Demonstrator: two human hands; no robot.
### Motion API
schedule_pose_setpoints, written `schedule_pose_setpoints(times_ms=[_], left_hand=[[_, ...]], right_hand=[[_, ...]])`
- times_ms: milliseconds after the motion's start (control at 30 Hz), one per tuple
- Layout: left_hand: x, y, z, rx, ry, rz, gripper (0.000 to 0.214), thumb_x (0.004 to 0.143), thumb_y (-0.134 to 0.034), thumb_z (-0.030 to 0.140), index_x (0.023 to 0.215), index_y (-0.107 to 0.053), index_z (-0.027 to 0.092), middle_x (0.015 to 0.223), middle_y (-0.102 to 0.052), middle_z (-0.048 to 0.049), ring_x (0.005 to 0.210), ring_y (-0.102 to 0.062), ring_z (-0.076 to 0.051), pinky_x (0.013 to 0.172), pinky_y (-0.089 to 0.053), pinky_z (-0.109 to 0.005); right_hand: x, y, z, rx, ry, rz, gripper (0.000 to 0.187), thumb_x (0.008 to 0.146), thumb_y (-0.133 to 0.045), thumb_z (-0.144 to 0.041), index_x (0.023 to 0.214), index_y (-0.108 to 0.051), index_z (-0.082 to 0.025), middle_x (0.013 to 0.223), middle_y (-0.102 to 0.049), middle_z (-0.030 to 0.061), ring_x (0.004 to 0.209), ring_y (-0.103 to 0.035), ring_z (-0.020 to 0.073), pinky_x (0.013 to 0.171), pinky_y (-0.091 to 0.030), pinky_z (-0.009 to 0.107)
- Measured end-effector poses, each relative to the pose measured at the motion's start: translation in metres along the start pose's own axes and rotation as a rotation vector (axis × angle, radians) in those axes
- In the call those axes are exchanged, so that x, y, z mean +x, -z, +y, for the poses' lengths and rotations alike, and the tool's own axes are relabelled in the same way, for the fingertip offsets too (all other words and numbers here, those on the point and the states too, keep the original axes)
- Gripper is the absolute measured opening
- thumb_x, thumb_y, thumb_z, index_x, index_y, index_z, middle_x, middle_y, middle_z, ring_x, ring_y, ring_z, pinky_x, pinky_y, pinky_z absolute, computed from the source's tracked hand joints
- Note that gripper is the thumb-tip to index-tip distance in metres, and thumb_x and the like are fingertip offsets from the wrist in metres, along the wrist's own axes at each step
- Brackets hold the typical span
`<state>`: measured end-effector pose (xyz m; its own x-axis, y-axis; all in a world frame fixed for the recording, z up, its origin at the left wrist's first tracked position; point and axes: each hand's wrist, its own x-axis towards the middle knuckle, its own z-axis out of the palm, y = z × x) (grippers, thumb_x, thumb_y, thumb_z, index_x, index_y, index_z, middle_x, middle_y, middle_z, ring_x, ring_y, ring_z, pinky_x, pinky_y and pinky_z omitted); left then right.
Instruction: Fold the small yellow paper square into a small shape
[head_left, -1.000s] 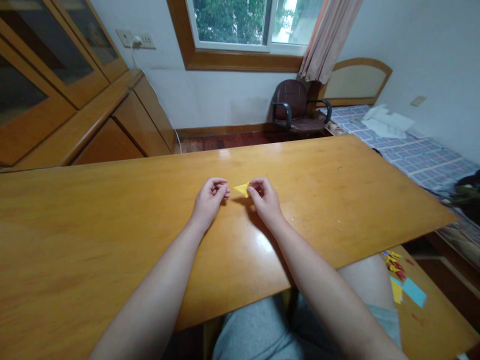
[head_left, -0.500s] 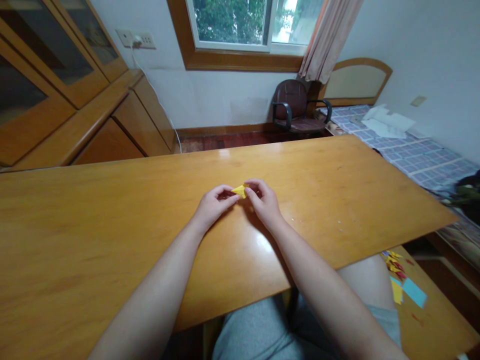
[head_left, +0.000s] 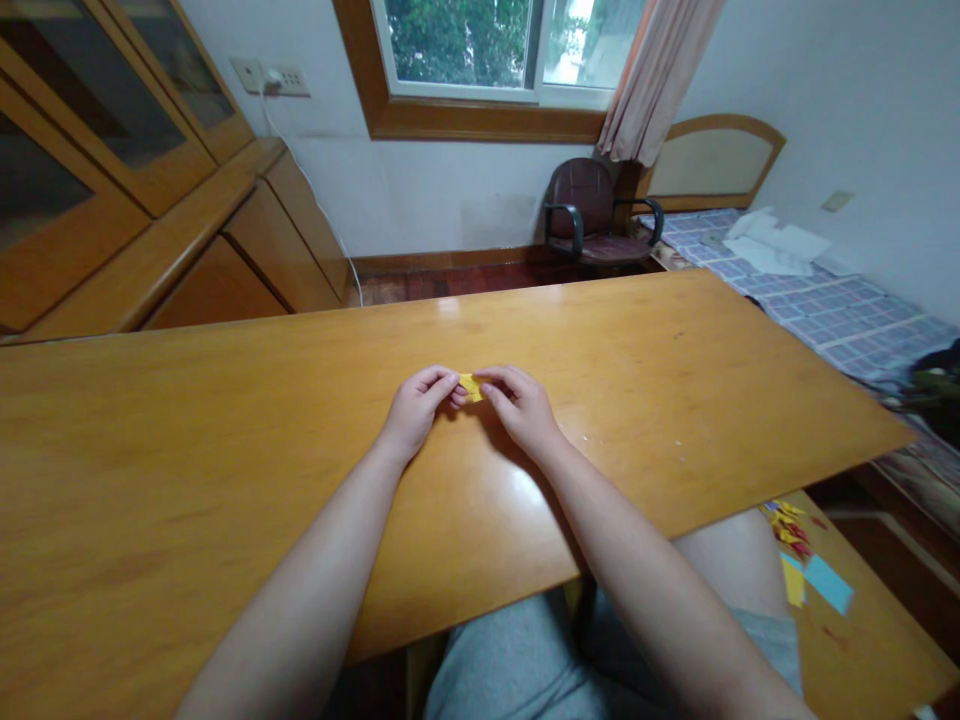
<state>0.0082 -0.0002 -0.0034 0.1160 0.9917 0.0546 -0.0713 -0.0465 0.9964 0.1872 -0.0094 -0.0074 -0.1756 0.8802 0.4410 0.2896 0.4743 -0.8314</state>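
A small folded piece of yellow paper [head_left: 471, 387] is held between my two hands, over the middle of the wooden table [head_left: 225, 450]. My left hand [head_left: 421, 408] pinches its left end between thumb and fingers. On the other side, my right hand [head_left: 523, 405] grips the right end, with thumb and forefinger closed on it. The fingers cover both ends of the paper, so its full shape is hidden.
At the lower right, a wooden bench [head_left: 870, 650] bears a pile of small yellow and red folded papers [head_left: 789, 528], a light blue sheet [head_left: 829, 584] and a yellow sheet [head_left: 793, 580]. Tiny white scraps [head_left: 679, 444] lie on the table. Beyond it stands a brown armchair [head_left: 585, 210].
The yellow paper has shifted slightly left and turned, from a pointed outline to a more rectangular one. My left thumb has moved up onto it, and the right fingers have shifted left.
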Motion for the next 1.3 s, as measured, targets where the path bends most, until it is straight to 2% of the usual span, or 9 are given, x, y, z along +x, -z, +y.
schedule_pose_setpoints(times_ms=[200,500,733,900,1100,1200,1300], left_hand=[[-0.0006,0.0005,-0.0008,0.0,0.002,0.017,0.026,0.079,-0.067,0.042,0.073,-0.066,0.016,0.069,-0.068,-0.0035,0.06,-0.06,-0.014,0.057,-0.049,-0.025],[-0.0018,-0.0028,0.0036,0.13,-0.057,0.056,0.03,0.082,-0.064,0.046,0.075,-0.064,0.017,0.069,-0.065,-0.0013,0.064,-0.06,-0.014,0.063,-0.05,-0.025],[-0.0007,-0.0035,0.0,0.025,-0.029,0.055,0.031,0.075,-0.072,0.041,0.093,-0.064,0.018,0.08,-0.065,0.0004,0.065,-0.061,-0.012,0.065,-0.051,-0.025],[-0.0007,-0.0023,-0.0009,0.019,-0.022,0.025,0.03,0.074,-0.073,0.039,0.093,-0.064,0.018,0.073,-0.063,0.0021,0.063,-0.062,-0.013,0.065,-0.052,-0.026],[-0.001,-0.0019,-0.0013,0.024,-0.012,0.031,0.026,0.075,-0.071,0.038,0.091,-0.064,0.018,0.069,-0.064,0.0018,0.061,-0.063,-0.014,0.064,-0.052,-0.027],[-0.0017,-0.0026,0.0004,0.098,-0.08,0.023,0.022,0.077,-0.07,0.037,0.088,-0.066,0.019,0.078,-0.067,-0.0009,0.068,-0.063,-0.015,0.069,-0.053,-0.029],[-0.004,-0.0033,0.0049,0.267,-0.265,-0.026,0.015,0.08,-0.069,0.034,0.084,-0.071,0.02,0.092,-0.068,-0.0054,0.09,-0.064,-0.019,0.084,-0.051,-0.033]], right_hand=[[-0.001,-0.0013,-0.0009,0.04,-0.074,0.038,0.021,0.088,-0.058,-0.026,0.106,-0.069,-0.022,0.091,-0.068,0.0026,0.079,-0.061,0.0159,0.077,-0.049,0.03],[-0.0016,-0.0028,-0.0002,0.133,-0.157,0.038,0.024,0.086,-0.06,-0.031,0.107,-0.069,-0.022,0.086,-0.065,0.0016,0.075,-0.059,0.015,0.073,-0.048,0.029],[-0.0015,-0.0039,0.0025,0.26,-0.202,0.011,0.026,0.084,-0.063,-0.033,0.109,-0.067,-0.024,0.086,-0.064,0.0007,0.076,-0.059,0.0138,0.072,-0.048,0.027],[-0.0015,-0.0053,0.006,0.333,-0.233,-0.03,0.031,0.083,-0.064,-0.036,0.112,-0.064,-0.024,0.084,-0.06,-0.0008,0.072,-0.058,0.0124,0.069,-0.048,0.025],[-0.0002,-0.0061,0.006,0.426,-0.275,-0.026,0.027,0.081,-0.066,-0.037,0.104,-0.064,-0.023,0.081,-0.061,-0.0012,0.068,-0.058,0.0121,0.066,-0.049,0.025],[0.002,-0.005,0.0043,0.51,-0.329,-0.026,0.019,0.079,-0.067,-0.035,0.092,-0.067,-0.022,0.08,-0.064,-0.0006,0.069,-0.059,0.0127,0.066,-0.049,0.026],[0.0038,-0.0028,0.0023,0.577,-0.357,-0.027,0.016,0.076,-0.068,-0.034,0.087,-0.068,-0.021,0.079,-0.066,-0.0004,0.07,-0.059,0.0129,0.066,-0.049,0.026]])
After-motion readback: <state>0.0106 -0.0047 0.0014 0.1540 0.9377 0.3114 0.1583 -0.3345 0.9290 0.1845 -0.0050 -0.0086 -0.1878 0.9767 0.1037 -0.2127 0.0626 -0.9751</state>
